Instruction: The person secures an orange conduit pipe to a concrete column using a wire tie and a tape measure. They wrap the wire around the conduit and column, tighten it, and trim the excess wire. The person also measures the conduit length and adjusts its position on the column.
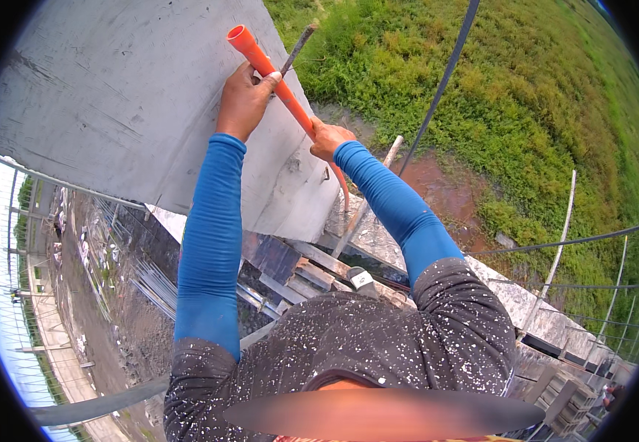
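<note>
An orange plastic pipe (292,102) with a flared open end slants down across the face of a grey concrete column (135,96). Near its flared end, my left hand (247,97) is closed on the pipe, the thumb lying over it. Lower down, the fingers of my right hand (329,139) wrap round the same pipe. Below that hand the pipe curves downward beside the concrete. A short dark rod (299,47), like a rebar stub, angles up from behind the pipe, close to my left thumb. My left fingertips are partly hidden by the pipe.
Wooden boards (316,276) lie below me at the column's foot. A black cable (441,85) runs down on the right, and poles (559,239) stand along a concrete ledge (507,283). Green vegetation (511,96) lies far below. Metal bars (153,287) lie on the ground at left.
</note>
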### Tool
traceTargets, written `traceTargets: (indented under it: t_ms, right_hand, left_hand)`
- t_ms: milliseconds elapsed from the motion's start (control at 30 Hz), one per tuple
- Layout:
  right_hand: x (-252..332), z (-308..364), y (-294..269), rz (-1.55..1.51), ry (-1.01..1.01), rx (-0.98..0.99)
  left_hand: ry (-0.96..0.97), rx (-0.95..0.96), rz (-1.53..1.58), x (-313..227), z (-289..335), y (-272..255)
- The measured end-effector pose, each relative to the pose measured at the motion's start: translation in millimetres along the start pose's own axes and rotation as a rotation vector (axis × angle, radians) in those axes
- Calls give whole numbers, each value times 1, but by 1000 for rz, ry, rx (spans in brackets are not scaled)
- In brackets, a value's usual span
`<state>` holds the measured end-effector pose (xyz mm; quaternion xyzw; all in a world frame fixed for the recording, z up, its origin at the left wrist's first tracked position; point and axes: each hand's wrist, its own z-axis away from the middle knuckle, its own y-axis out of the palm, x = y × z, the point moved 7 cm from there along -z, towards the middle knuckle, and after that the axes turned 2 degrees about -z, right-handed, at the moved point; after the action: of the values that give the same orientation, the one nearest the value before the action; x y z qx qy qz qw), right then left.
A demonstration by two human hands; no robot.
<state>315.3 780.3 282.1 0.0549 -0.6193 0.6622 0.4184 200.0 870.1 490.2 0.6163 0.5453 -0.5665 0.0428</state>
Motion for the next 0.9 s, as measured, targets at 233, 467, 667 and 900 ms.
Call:
traceTargets:
  t_ms: [233, 467, 667, 900]
  right_hand:
    - [3, 3, -27, 10, -160, -76]
    - [18, 20, -126, -1099, -181, -119]
    - [42, -4, -138, -1145, -164, -68]
    - [58, -23, -128, -1114, -220, 102]
  left_hand:
    - [92, -4, -37, 8, -7, 6]
    - [70, 30, -83, 11, -8, 4]
    - [141, -22, -40, 9, -7, 2]
    - [-73, 27, 128, 26, 8, -3]
